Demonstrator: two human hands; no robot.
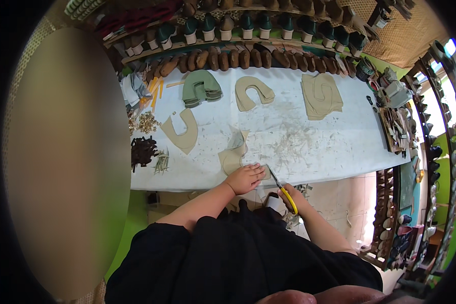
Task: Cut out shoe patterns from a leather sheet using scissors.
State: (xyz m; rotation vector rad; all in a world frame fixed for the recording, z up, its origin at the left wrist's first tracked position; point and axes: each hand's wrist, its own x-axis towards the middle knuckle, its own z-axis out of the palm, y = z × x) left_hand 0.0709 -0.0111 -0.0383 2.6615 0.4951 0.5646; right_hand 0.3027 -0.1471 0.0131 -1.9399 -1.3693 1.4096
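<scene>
At the near edge of the table, my left hand (247, 178) lies flat, pressing down a beige sheet piece (231, 159) whose far end curls up. Beyond its fingertips a small greenish-grey part of sheet shows beside the scissor blades. My right hand (300, 203) is wrapped round the yellow handles of a pair of scissors (289, 196). Their blades point away and to the left, with the tip close to my left fingers. Whether the blades have material between them, I cannot tell.
Cut U-shaped beige pieces (252, 93), a green stack (200, 87) and a beige stack (321, 97) lie across the white-covered table (283, 131). Metal bits (147, 121) and dark strips (143, 151) sit left. Shoe lasts (223, 61) line the back; shelves stand right.
</scene>
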